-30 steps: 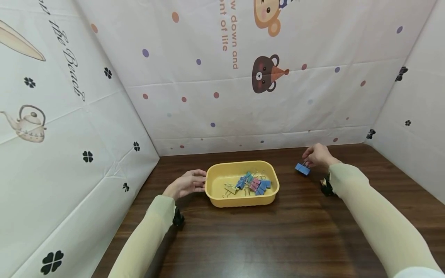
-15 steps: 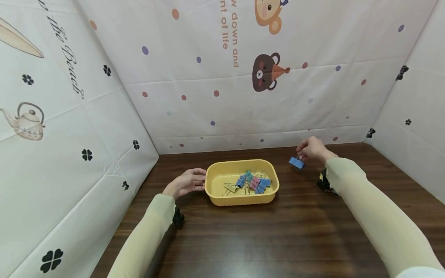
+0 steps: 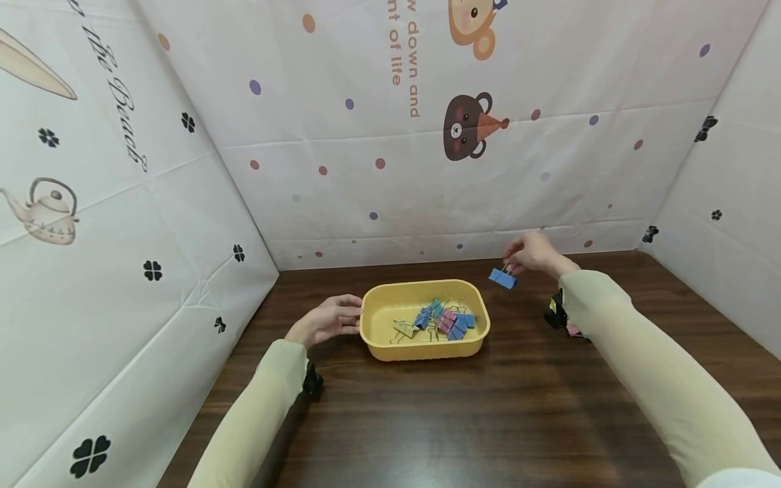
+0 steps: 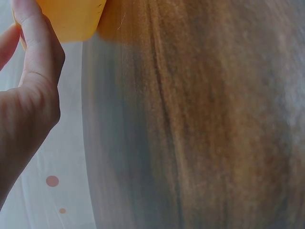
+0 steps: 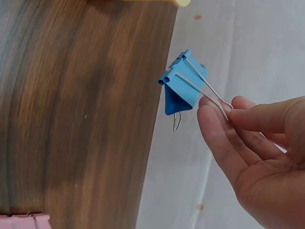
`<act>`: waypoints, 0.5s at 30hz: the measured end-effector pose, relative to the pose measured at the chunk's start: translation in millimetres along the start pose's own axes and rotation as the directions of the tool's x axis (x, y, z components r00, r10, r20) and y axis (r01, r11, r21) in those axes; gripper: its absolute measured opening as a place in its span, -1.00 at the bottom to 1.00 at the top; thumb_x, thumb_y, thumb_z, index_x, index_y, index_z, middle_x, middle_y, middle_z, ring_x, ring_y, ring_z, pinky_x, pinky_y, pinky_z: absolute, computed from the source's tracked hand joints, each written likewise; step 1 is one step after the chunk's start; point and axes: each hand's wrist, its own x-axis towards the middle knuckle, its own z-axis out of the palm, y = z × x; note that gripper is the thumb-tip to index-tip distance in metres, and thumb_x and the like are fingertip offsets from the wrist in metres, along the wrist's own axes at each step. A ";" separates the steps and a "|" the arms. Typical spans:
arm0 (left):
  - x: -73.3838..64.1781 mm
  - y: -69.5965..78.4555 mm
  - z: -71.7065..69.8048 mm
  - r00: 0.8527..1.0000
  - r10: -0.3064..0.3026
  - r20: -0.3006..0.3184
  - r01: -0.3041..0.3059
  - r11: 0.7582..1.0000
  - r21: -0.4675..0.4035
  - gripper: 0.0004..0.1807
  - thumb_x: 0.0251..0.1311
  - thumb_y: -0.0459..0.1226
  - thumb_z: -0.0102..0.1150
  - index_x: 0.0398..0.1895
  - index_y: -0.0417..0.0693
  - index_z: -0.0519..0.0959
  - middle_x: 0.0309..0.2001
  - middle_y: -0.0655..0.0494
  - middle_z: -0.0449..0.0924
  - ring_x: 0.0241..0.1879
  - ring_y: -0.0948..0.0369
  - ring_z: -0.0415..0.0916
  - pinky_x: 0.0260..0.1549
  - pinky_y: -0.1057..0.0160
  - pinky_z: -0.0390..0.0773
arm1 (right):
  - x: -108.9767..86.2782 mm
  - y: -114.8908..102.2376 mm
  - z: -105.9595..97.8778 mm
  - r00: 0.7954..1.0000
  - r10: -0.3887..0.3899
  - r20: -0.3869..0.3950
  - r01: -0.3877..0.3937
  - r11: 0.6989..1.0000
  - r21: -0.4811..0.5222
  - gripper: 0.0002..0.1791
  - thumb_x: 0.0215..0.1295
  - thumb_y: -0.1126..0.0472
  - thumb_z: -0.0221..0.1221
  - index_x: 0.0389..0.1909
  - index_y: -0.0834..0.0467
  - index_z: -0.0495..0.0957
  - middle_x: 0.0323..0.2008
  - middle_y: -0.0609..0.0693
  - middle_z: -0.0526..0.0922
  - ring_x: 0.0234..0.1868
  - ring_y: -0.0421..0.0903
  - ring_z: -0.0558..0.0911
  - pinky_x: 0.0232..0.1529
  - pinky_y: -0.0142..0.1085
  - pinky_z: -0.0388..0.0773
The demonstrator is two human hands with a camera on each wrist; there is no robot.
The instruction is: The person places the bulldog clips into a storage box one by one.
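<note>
Thumb and fingers of my right hand [image 3: 533, 254] pinch a blue binder clip [image 3: 502, 278] by one wire handle. In the right wrist view that clip [image 5: 188, 86] hangs out beyond the fingertips, its other handle below it. My left hand [image 3: 329, 318] touches the left end of a yellow tray [image 3: 421, 352] with fairly straight fingers. The left wrist view has this hand [image 4: 38, 81] at the tray's wall [image 4: 71, 19]. Inside the tray lie several binder clips: a yellow one [image 3: 405, 329], a pink one [image 3: 447, 321], a teal one [image 3: 436, 308] and blue ones [image 3: 457, 329].
A pink binder clip [image 5: 24, 222] lies on the brown wooden table [image 3: 415, 420], partly hidden by the right forearm in the head view. White printed sheeting [image 3: 342, 196] rises at the back and both sides of the table.
My right hand has lifted the blue binder clip and carried it left toward the tray. The pink clip has come partly into view behind the sleeve. My left hand has stayed at the tray.
</note>
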 end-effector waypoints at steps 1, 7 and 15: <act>0.1 -0.2 -0.3 1.000 -0.001 0.002 0.001 1.000 0.000 -0.63 0.36 -0.39 0.04 0.17 -0.26 0.27 -0.30 0.03 0.56 -0.37 0.21 0.58 -0.29 0.23 0.68 | 0.3 -2.7 1.4 1.000 -0.003 -0.001 0.003 1.000 0.003 -0.78 0.32 0.48 0.06 -0.11 0.55 0.52 -0.18 0.46 0.63 -0.38 0.03 0.72 -0.35 -0.29 0.70; 1.3 -0.7 -2.1 1.000 -0.002 0.013 0.002 1.000 0.005 -0.60 0.37 -0.38 0.02 0.21 -0.26 0.24 -0.27 0.04 0.54 -0.36 0.22 0.58 -0.28 0.23 0.69 | 1.3 -15.2 8.6 0.999 -0.036 0.017 0.036 0.999 0.008 -0.79 0.32 0.49 0.06 -0.11 0.55 0.52 -0.17 0.48 0.62 -0.34 0.10 0.72 -0.34 -0.29 0.70; 0.7 -0.3 -1.7 1.000 -0.001 0.006 0.001 1.000 0.007 -0.58 0.35 -0.37 0.05 0.21 -0.26 0.25 -0.25 0.01 0.54 -0.35 0.21 0.58 -0.27 0.23 0.69 | 7.1 -30.1 17.6 0.997 -0.071 0.041 0.069 0.997 0.045 -0.79 0.32 0.48 0.06 -0.10 0.55 0.52 -0.16 0.47 0.62 -0.34 0.10 0.71 -0.18 -0.09 0.69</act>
